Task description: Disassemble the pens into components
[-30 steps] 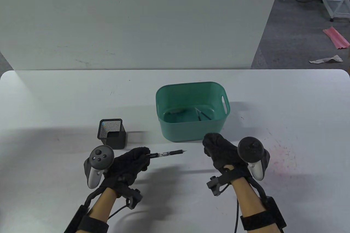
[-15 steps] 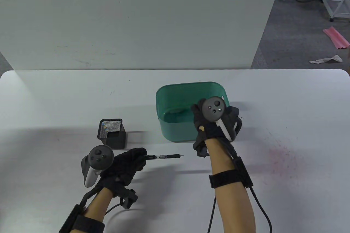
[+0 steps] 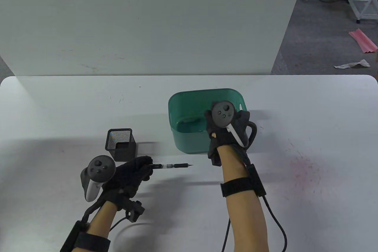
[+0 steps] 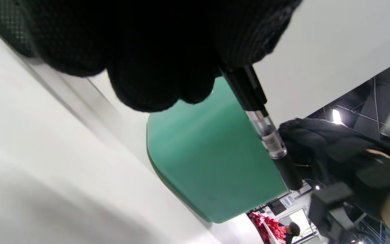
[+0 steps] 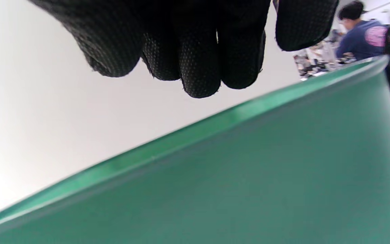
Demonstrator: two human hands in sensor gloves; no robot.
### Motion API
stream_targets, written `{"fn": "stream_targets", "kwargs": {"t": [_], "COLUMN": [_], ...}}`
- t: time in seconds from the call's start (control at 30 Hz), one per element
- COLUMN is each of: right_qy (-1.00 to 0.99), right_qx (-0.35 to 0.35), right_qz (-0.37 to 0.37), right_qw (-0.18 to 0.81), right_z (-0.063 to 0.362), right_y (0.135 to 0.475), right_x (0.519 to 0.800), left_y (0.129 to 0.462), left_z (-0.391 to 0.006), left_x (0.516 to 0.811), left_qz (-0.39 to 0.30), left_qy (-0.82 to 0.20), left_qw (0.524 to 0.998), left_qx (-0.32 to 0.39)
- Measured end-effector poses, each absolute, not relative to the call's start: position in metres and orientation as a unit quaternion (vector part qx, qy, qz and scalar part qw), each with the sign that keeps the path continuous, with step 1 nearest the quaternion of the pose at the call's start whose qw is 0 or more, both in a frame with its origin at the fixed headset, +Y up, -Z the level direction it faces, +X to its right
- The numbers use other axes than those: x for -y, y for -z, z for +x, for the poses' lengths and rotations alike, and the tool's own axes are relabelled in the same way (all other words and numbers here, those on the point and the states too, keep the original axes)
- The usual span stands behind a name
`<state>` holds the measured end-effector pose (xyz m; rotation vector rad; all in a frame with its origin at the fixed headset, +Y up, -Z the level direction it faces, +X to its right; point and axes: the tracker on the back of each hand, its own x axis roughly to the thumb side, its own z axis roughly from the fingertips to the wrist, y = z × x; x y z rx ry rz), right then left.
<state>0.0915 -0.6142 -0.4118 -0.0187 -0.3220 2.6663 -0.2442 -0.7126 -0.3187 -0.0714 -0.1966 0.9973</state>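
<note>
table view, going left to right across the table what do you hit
left hand → black mesh pen holder → pen held by the left hand, tip pointing right → green bin → right hand over the bin's right part

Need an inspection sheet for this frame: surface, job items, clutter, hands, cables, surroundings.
Surface: white table, reddish smudge near its right side.
Job's things: pen held level above the table, tip pointing right; green bin mid-table, contents mostly hidden by the hand above it.
Clutter: black mesh pen holder left of the bin.
Grippers: left hand grips the pen's rear end; right hand over the bin, fingers hanging down, nothing visible in them.
Cables: black cable trails from the right forearm; another at the left wrist.
Surroundings: white backboard; pink scrap and paper scrap on the floor.
</note>
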Motion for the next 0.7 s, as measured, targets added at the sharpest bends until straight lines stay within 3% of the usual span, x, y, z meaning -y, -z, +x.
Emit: {"fn": "stream_targets", "kwargs": {"t": [0.13,0.27,0.47,0.7], "right_qy": [-0.959,-0.95,-0.948,-0.936], "right_qx": [0.157,0.158,0.062,-0.021], "right_qz": [0.094,0.148,0.201,0.23], "right_qw": [0.217,0.224,0.24,0.266], "right_z": [0.098,0.098,0.093,0.089], "right_y": [0.374,0.346,0.315,0.312], "right_x": [0.607,0.612,0.643,0.672], "left_y": [0.319,0.318,0.313,0.31], "left_z": [-0.244,-0.24,-0.23,-0.224], "left_x": [0.713,0.714,0.711,0.71], "left_qz": [-0.034,-0.038,-0.04,-0.037], "left_qy": [-0.483,-0.487,-0.492,-0.492], "left_qw": [0.871,0.868,0.863,0.862], "left_qx": [0.088,0.091,0.108,0.116]}}
